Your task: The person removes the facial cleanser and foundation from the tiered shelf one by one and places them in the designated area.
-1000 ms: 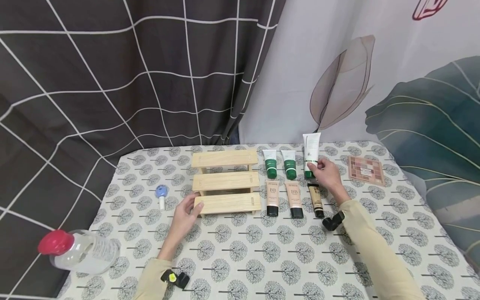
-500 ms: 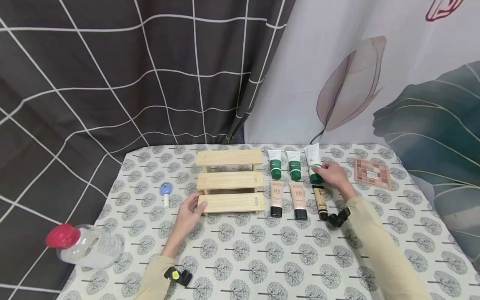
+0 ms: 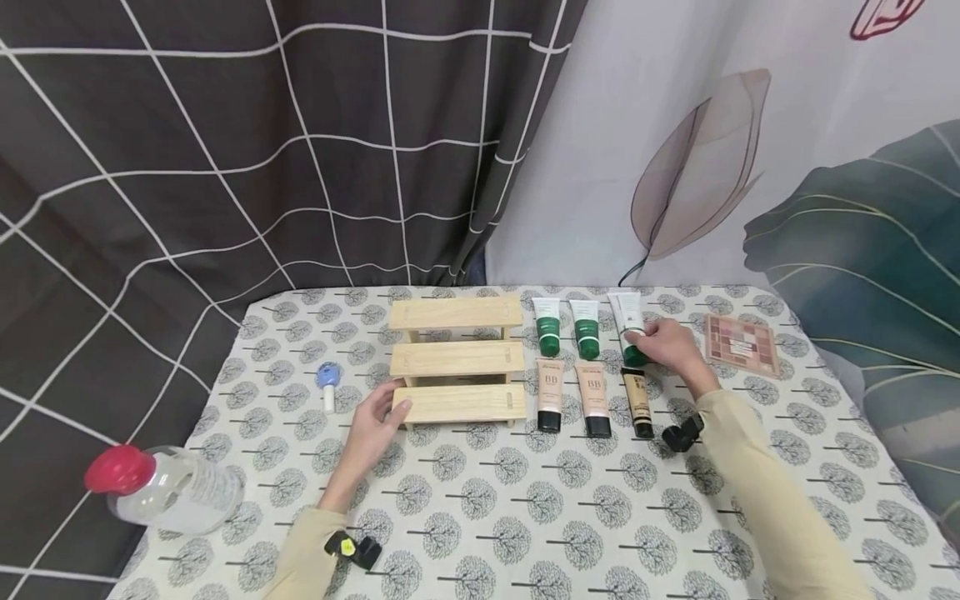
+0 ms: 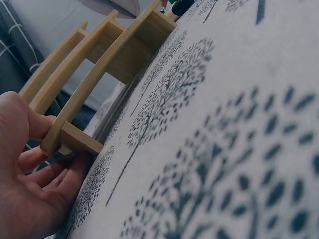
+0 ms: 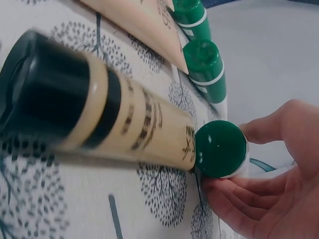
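Observation:
My left hand [image 3: 372,423] holds the left end of a three-step wooden display rack [image 3: 459,403]; in the left wrist view the fingers and thumb [image 4: 39,124] wrap around the end of its front step. With my right hand [image 3: 670,343] I pinch a white-and-green squeeze tube [image 3: 626,312] near its green cap [image 5: 222,149]. That tube lies on the cloth, right of two similar green-and-white tubes [image 3: 548,327] [image 3: 585,328]. Nearer to me lie two pink BB cream tubes [image 3: 550,385] [image 3: 593,389] and a tan tube with a black cap [image 3: 637,400].
A pink palette [image 3: 742,344] lies right of the right hand. On the left are a small blue-and-white object [image 3: 328,385] and a clear bottle with a red cap [image 3: 176,490]. Tree-patterned cloth [image 3: 510,533] covers the table; curtains [image 3: 300,150] hang behind it.
My right hand has lowered the white-and-green tube from a raised position onto the cloth, in line with the other two. The left hand stays on the rack.

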A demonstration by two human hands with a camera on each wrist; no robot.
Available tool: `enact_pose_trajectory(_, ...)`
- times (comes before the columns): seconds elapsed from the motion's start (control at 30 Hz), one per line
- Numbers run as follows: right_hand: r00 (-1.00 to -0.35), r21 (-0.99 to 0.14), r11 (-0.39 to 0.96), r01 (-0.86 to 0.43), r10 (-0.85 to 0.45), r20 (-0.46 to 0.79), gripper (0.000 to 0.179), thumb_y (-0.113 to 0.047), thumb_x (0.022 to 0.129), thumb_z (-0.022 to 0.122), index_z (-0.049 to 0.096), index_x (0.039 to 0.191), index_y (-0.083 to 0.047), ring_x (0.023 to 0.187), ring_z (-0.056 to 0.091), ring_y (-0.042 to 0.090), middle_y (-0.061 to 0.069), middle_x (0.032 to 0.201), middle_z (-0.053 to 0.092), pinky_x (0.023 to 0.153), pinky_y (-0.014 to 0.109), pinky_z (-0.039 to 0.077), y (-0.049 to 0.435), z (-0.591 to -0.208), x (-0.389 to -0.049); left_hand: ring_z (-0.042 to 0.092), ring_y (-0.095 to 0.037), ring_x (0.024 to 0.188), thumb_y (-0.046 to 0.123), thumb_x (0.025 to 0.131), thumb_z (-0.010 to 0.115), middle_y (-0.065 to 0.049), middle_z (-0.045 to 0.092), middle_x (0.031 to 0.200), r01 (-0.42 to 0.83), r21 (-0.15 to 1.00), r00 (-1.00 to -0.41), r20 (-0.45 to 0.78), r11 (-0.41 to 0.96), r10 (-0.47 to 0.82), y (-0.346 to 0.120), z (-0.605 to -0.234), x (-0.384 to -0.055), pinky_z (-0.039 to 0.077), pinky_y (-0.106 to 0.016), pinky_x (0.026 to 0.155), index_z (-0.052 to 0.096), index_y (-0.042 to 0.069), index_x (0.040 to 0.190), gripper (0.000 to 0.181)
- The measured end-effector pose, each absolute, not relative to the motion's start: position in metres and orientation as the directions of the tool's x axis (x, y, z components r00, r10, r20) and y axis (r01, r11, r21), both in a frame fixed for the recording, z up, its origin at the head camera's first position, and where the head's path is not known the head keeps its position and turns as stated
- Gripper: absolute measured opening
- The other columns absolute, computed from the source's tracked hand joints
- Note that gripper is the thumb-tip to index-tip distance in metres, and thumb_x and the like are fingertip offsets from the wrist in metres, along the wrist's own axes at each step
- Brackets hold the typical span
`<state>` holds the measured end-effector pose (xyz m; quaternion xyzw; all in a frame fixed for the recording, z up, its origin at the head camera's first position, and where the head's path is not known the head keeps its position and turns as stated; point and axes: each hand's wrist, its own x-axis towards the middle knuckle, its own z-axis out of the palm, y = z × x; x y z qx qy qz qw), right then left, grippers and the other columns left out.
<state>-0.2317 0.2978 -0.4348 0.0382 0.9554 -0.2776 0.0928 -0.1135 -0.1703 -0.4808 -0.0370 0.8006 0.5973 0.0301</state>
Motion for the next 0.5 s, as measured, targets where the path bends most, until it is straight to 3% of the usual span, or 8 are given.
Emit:
enact_pose_trajectory(0.1, -0.98, -0.512, 0.848, 0.137, 0.041, -0.195, 0.051, -0.046, 0.1, 0.056, 0.061, 0.095, 0.005, 0.076, 0.06, 0.03, 0.019, 0.086, 0.064, 0.063, 0.034, 0.051, 0.299, -0.4336, -0.2281, 0.044, -0.039, 0.144, 0.019, 0.101, 0.061, -0.021, 0.042, 0.157, -0.097, 0.951, -0.995, -0.095, 0.293, -0.021, -0.1706, -0.4818, -0.1141, 0.032, -0.047, 0.126, 0.048, 0.003, 0.146, 0.049)
enact_pose_trajectory(0.17, -0.979, -0.511, 0.848, 0.143, 0.043, -0.201, 0.059, -0.046, 0.101, 0.055, 0.06, 0.116, 0.01, 0.097, 0.063, 0.04, 0.03, 0.114, 0.064, 0.074, 0.043, 0.057, 0.3003, -0.4325, -0.2266, 0.044, -0.038, 0.144, 0.019, 0.101, 0.061, -0.02, 0.042, 0.158, -0.097, 0.949, -0.995, -0.095, 0.3, -0.022, -0.1704, -0.4825, -0.1146, 0.032, -0.046, 0.126, 0.048, 0.003, 0.146, 0.049)
enact_pose_trajectory(0.23, -0.975, -0.517, 0.843, 0.148, 0.039, -0.217, 0.065, -0.048, 0.101, 0.053, 0.055, 0.127, 0.012, 0.111, 0.06, 0.046, 0.035, 0.128, 0.059, 0.085, 0.051, 0.057, 0.3005, -0.4314, -0.2257, 0.044, -0.038, 0.144, 0.019, 0.101, 0.06, -0.021, 0.042, 0.157, -0.096, 0.945, -0.995, -0.094, 0.314, -0.022, -0.1708, -0.484, -0.1146, 0.032, -0.047, 0.126, 0.047, 0.004, 0.146, 0.049)
enact_pose_trajectory(0.33, -0.971, -0.525, 0.838, 0.152, 0.028, -0.236, 0.067, -0.049, 0.102, 0.052, 0.052, 0.13, 0.011, 0.116, 0.058, 0.048, 0.036, 0.134, 0.055, 0.089, 0.054, 0.056, 0.301, -0.4303, -0.2247, 0.044, -0.039, 0.144, 0.019, 0.102, 0.059, -0.022, 0.042, 0.157, -0.095, 0.938, -0.995, -0.095, 0.333, -0.016, -0.1715, -0.4842, -0.114, 0.033, -0.047, 0.125, 0.045, 0.003, 0.148, 0.05)
enact_pose_trajectory(0.5, -0.969, -0.52, 0.842, 0.147, 0.018, -0.246, 0.068, -0.051, 0.102, 0.051, 0.049, 0.131, 0.011, 0.11, 0.06, 0.045, 0.037, 0.133, 0.055, 0.082, 0.048, 0.058, 0.2989, -0.4264, -0.2205, 0.045, -0.04, 0.143, 0.023, 0.102, 0.059, -0.024, 0.041, 0.157, -0.109, 0.913, -0.993, -0.12, 0.393, 0.003, -0.1753, -0.4804, -0.1137, 0.037, -0.049, 0.123, 0.03, 0.001, 0.156, 0.065)
